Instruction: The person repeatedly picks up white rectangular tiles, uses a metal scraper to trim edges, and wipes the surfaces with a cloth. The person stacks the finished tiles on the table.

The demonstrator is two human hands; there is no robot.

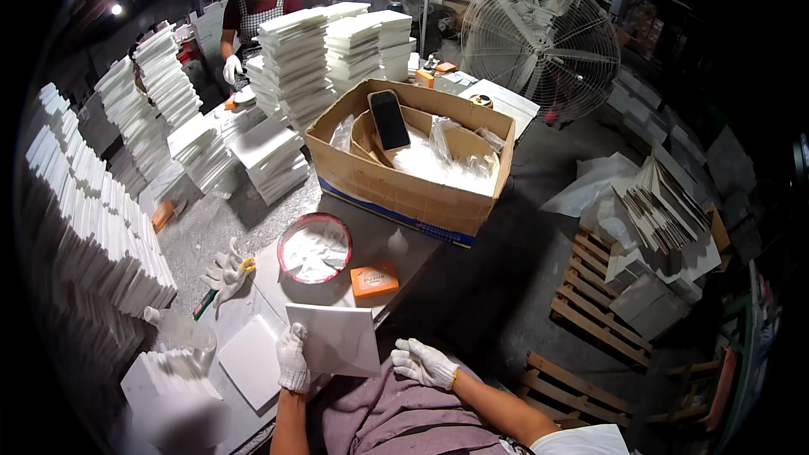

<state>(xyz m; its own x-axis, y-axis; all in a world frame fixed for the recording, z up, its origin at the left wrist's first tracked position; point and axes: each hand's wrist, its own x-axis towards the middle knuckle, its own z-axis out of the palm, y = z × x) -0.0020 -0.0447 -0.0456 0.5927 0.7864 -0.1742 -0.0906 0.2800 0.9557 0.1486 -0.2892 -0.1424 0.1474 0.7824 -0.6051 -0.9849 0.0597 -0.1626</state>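
**Left hand [293,360] grips a white tile [337,341] by its edge**

In the head view, the tile stands tilted over the near edge of the bench [215,223], most of it to the right of the gloved left hand. That hand is closed on the tile's left edge, thumb side toward the near face. The gloved right hand [424,362] lies just beside the tile's lower right corner, above the apron [396,417]; its fingers are loosely bent, with nothing seen in them.

On the bench, a red-rimmed bowl [348,259] holds white pieces, with an orange box [374,281] near it. A spare glove [226,274] lies to the left. Farther back, a phone [388,120] leans in a carton [396,190], among tall stacks [295,67] of tiles. Beyond are a co-worker [253,25] and a large fan [539,46]; a pallet [600,291] lies on the floor at right.

The left fingers behind the tile are hidden. Stacks cover the co-worker's lower body. A pale shape at lower left is too blurred to name, and darkness swallows the outer rim.
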